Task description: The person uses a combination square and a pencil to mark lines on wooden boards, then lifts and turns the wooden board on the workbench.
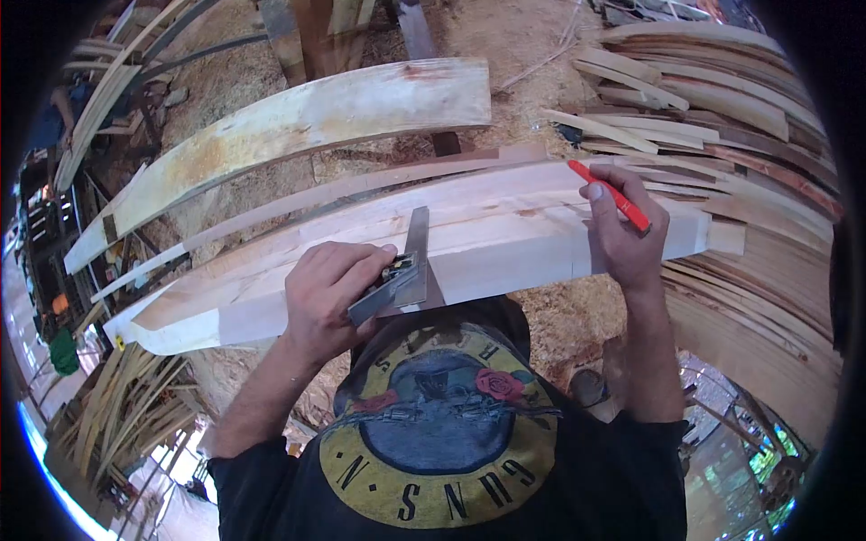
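Observation:
A combination square (413, 270) lies across a thick, pale wooden beam (505, 239), its blade pointing away over the top face and its head at the near edge. My left hand (334, 288) is closed on the head of the square. In my right hand (627, 225) is a red carpenter's pencil (613, 198), pinched between thumb and fingers above the beam's right part. The pencil points up and to the left, and its left end is over the beam's far edge.
A curved plank (316, 126) lies beyond the beam, with a thin strip (334, 189) between them. Stacked boards (767, 216) fill the right side. Wood scraps (117, 406) are at the lower left. Sawdust (577, 325) covers the ground.

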The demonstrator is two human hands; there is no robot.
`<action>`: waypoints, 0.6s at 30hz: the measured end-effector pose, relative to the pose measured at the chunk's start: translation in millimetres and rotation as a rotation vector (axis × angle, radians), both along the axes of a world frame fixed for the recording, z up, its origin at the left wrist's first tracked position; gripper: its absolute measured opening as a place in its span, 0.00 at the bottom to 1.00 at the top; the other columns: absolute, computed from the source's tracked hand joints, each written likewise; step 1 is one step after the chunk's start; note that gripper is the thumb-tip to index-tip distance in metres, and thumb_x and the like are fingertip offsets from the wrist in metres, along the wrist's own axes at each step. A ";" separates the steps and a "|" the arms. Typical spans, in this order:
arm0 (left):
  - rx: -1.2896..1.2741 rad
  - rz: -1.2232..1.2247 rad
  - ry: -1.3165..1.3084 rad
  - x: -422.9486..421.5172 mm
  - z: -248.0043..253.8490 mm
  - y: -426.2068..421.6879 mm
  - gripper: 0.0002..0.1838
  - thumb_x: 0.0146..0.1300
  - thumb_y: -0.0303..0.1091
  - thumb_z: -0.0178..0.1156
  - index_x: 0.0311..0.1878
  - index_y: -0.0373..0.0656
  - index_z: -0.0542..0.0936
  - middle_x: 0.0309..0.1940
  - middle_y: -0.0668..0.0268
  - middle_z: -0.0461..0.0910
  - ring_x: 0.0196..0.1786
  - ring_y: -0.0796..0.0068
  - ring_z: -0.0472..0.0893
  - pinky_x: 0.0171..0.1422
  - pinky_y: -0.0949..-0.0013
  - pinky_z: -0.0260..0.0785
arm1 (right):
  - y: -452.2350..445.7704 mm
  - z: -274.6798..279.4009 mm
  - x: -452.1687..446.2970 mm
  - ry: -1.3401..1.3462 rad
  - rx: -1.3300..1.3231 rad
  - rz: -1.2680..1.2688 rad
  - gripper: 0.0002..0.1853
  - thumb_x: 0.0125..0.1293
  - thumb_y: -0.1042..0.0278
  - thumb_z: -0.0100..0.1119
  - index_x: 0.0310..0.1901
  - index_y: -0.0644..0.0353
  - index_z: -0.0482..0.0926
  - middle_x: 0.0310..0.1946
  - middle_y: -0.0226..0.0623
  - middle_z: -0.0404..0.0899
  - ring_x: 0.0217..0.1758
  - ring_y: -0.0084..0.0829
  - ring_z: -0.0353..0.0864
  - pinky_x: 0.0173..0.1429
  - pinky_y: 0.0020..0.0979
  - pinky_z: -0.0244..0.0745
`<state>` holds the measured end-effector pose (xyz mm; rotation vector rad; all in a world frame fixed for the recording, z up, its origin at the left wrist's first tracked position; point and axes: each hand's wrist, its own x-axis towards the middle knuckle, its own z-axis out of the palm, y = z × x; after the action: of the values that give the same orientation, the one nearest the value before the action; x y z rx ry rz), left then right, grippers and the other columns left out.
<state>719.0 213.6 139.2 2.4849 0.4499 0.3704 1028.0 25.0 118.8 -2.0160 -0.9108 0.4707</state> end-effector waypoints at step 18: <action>-0.082 -0.060 0.037 0.6 -6.9 4.7 0.24 0.52 0.35 0.72 0.54 0.39 0.86 0.38 0.59 0.86 0.38 0.59 0.86 0.40 0.61 0.78 | 9.4 6.7 -6.3 -0.133 -0.054 0.083 0.10 0.70 0.71 0.64 0.49 0.67 0.84 0.39 0.44 0.87 0.42 0.36 0.89 0.49 0.34 0.82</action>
<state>719.6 218.3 132.3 2.4228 0.3962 0.2771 1021.7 34.4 125.5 -2.0845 -1.0767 0.4140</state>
